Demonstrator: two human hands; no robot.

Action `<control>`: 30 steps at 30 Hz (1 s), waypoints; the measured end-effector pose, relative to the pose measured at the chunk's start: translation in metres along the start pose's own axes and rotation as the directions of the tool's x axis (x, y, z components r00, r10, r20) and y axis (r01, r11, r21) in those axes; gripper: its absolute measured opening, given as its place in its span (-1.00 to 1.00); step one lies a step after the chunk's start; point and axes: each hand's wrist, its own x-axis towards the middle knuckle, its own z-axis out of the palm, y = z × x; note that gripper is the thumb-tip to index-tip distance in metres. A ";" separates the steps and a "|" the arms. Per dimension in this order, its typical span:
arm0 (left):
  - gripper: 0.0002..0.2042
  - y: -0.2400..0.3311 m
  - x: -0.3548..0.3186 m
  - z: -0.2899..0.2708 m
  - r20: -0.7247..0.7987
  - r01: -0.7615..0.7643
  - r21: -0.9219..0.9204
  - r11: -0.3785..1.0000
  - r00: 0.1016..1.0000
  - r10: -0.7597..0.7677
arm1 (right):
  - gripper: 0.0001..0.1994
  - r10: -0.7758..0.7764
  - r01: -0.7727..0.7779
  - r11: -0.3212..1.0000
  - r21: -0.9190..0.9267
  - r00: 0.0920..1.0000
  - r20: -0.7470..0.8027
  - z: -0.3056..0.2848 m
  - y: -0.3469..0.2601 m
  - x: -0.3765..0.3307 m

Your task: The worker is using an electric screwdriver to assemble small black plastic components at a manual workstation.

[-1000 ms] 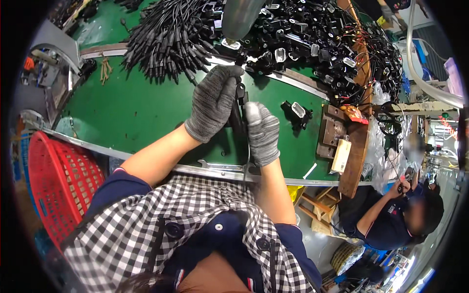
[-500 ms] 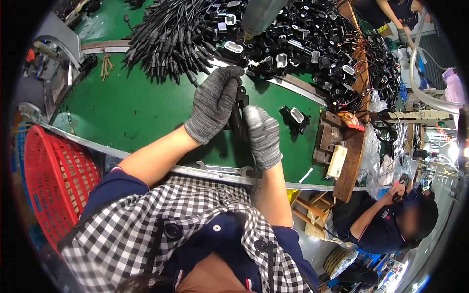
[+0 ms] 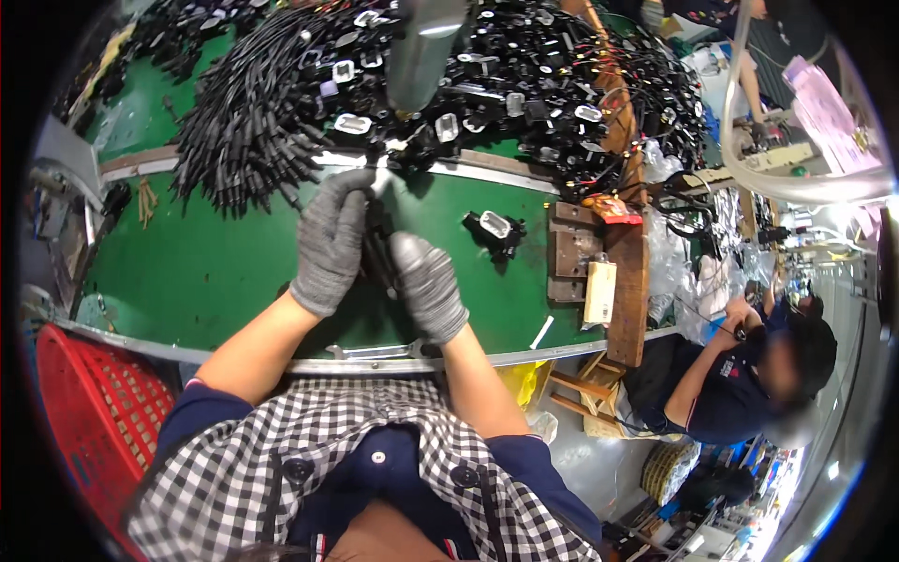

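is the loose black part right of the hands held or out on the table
Out on the green table: the loose black part lies apart from the right hand.

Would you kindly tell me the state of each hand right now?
Left hand: closed, holding a black part.
Right hand: curled against the same black part; whether its grip is fully closed cannot be told.

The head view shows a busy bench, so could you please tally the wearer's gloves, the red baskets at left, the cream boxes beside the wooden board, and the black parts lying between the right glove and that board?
Grey gloves: 2
Red basket: 1
Cream box: 1
Loose black part: 1
Total: 5
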 end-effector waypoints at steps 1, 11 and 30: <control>-0.77 -0.002 0.000 0.000 0.012 -0.013 -0.015 1.000 1.000 0.013 | -0.67 -0.254 0.230 0.857 -0.462 0.967 0.010 -0.003 0.003 0.003; -0.78 -0.011 -0.003 0.004 0.044 0.011 -0.082 0.997 0.999 -0.007 | -0.65 0.144 -0.216 0.856 0.470 0.972 0.183 0.006 0.017 -0.006; -0.82 -0.017 -0.001 0.001 0.047 0.006 -0.132 0.991 0.999 0.001 | -0.67 -0.070 0.049 0.992 0.116 0.980 0.186 -0.002 0.003 0.006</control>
